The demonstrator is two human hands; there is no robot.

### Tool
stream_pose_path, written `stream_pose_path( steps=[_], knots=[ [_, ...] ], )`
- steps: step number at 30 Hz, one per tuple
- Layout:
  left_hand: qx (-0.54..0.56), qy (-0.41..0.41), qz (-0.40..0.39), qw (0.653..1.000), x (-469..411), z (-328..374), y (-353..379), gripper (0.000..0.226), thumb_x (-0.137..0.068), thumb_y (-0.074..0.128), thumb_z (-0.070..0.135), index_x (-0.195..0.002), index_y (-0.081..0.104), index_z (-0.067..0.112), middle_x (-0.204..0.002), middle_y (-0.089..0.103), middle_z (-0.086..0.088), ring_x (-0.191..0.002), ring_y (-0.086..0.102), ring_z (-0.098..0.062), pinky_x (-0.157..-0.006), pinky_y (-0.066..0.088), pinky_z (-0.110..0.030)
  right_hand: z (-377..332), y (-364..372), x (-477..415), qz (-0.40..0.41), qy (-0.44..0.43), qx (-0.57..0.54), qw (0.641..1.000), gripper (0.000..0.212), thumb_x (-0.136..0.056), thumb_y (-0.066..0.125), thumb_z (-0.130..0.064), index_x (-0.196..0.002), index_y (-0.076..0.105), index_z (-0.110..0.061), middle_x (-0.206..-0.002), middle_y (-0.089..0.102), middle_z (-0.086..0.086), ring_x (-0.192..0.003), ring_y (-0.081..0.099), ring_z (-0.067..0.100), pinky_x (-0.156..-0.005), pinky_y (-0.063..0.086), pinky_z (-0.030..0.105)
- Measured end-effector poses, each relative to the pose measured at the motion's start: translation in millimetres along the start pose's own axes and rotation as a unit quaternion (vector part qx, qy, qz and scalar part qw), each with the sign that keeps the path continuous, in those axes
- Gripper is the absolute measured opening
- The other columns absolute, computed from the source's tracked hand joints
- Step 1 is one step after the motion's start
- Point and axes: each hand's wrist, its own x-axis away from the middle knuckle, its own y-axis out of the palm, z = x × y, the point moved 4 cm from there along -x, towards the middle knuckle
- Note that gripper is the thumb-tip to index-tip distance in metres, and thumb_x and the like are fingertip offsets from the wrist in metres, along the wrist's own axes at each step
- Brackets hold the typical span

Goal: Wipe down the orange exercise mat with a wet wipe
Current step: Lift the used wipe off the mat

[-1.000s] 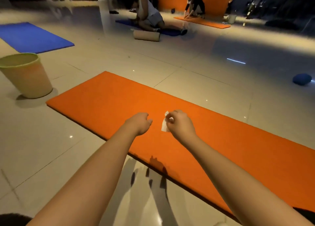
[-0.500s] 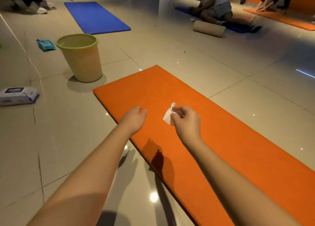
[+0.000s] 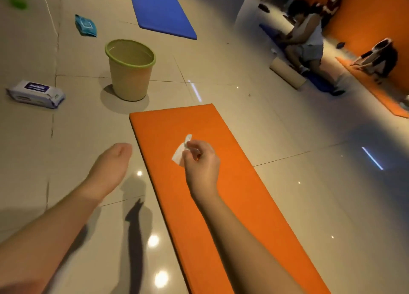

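The orange exercise mat [image 3: 232, 205] lies on the tiled floor, running from the centre towards the lower right. My right hand [image 3: 202, 160] hovers over its near end and pinches a small crumpled white wet wipe [image 3: 180, 152] between thumb and fingertips. My left hand [image 3: 110, 163] is off the mat's left edge, above the floor, fingers loosely curled and holding nothing.
A beige bin with a green rim [image 3: 130, 70] stands just beyond the mat's end. A white wipes pack [image 3: 36, 93] and a teal pouch [image 3: 85, 25] lie on the floor at left. A blue mat [image 3: 161, 10] lies farther back. People sit on mats at the right.
The view has swung left and down, so bin and wipes pack now sit closer. My left hand has moved off the mat to the floor side. The right hand still pinches the wipe.
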Motion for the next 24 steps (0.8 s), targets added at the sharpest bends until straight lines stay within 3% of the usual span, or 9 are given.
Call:
stream_pose_path(
  steps=[2,4,8,11,13,17,20,24],
  knots=[
    [0.003,-0.015,0.017,1.000,-2.8,13.6,-22.2,0.043,-0.106,0.036,0.028,-0.142,0.046,0.007,-0.145,0.048,-0.011,-0.134,0.041,-0.028,-0.111,0.026,-0.033,-29.4,0.7,-5.5,-0.018,0.001,-0.001,1.000,0.025,-0.089,0.056,-0.002,-0.109,0.069,-0.008,-0.109,0.063,0.001,-0.097,0.059,0.011,-0.083,0.048,0.017],
    [0.013,-0.034,0.016,0.999,-5.3,18.4,-39.5,0.044,-0.106,0.036,0.029,-0.142,0.046,0.006,-0.146,0.047,-0.013,-0.134,0.041,-0.030,-0.111,0.027,-0.035,-51.0,3.7,-6.4,-0.038,-0.010,0.000,0.999,0.025,-0.088,0.056,-0.001,-0.109,0.069,-0.008,-0.108,0.063,0.000,-0.098,0.060,0.012,-0.085,0.050,0.024],
    [0.037,-0.077,0.012,0.996,-9.7,19.3,-60.7,0.044,-0.106,0.034,0.032,-0.138,0.048,0.006,-0.138,0.052,-0.016,-0.119,0.047,-0.027,-0.093,0.029,-0.028,-76.6,7.1,-21.0,-0.047,-0.016,0.016,0.999,0.024,-0.090,0.056,0.000,-0.108,0.070,-0.008,-0.101,0.059,-0.007,-0.085,0.055,-0.006,-0.077,0.044,0.007],
    [0.039,-0.101,0.011,0.994,-16.1,17.1,-72.3,0.044,-0.106,0.034,0.033,-0.138,0.048,0.006,-0.137,0.052,-0.016,-0.118,0.047,-0.027,-0.090,0.028,-0.026,-85.6,10.9,-35.5,-0.015,0.000,-0.012,1.000,0.025,-0.090,0.056,0.000,-0.109,0.070,-0.008,-0.100,0.059,-0.007,-0.085,0.054,-0.016,-0.076,0.043,0.003],
    [0.049,-0.126,0.035,0.990,-20.1,17.3,-85.6,0.043,-0.106,0.035,0.033,-0.138,0.049,0.007,-0.138,0.051,-0.016,-0.122,0.047,-0.030,-0.094,0.031,-0.029,-91.1,15.8,-45.7,-0.019,0.004,-0.030,0.999,0.024,-0.091,0.057,-0.002,-0.111,0.069,-0.010,-0.101,0.060,-0.008,-0.086,0.054,-0.014,-0.076,0.043,0.003],
    [0.043,-0.149,0.103,0.983,-14.4,31.8,-118.5,0.038,-0.105,0.039,0.027,-0.127,0.055,0.001,-0.127,0.056,-0.019,-0.109,0.051,-0.031,-0.090,0.034,-0.030,-111.2,14.8,-64.2,-0.037,-0.018,-0.030,0.999,0.022,-0.091,0.058,-0.003,-0.109,0.069,-0.009,-0.100,0.060,-0.007,-0.086,0.054,-0.007,-0.074,0.041,0.006],
    [0.021,-0.144,0.116,0.982,-21.4,63.4,-137.9,0.039,-0.106,0.037,0.022,-0.129,0.052,-0.005,-0.134,0.053,-0.023,-0.121,0.049,-0.037,-0.097,0.036,-0.034,-129.5,9.3,-85.6,-0.049,-0.031,-0.021,0.998,0.022,-0.091,0.058,-0.003,-0.110,0.068,-0.008,-0.102,0.060,-0.005,-0.087,0.056,0.003,-0.076,0.045,0.015],
    [0.022,-0.124,0.126,0.984,-53.4,103.6,-160.7,0.041,-0.106,0.036,0.026,-0.130,0.053,-0.003,-0.131,0.056,-0.023,-0.121,0.052,-0.037,-0.097,0.040,-0.038,-153.0,21.0,-124.9,-0.071,-0.050,0.003,0.996,0.022,-0.090,0.058,-0.003,-0.109,0.069,-0.007,-0.098,0.060,-0.004,-0.088,0.055,0.009,-0.072,0.042,0.014]
  ],
)
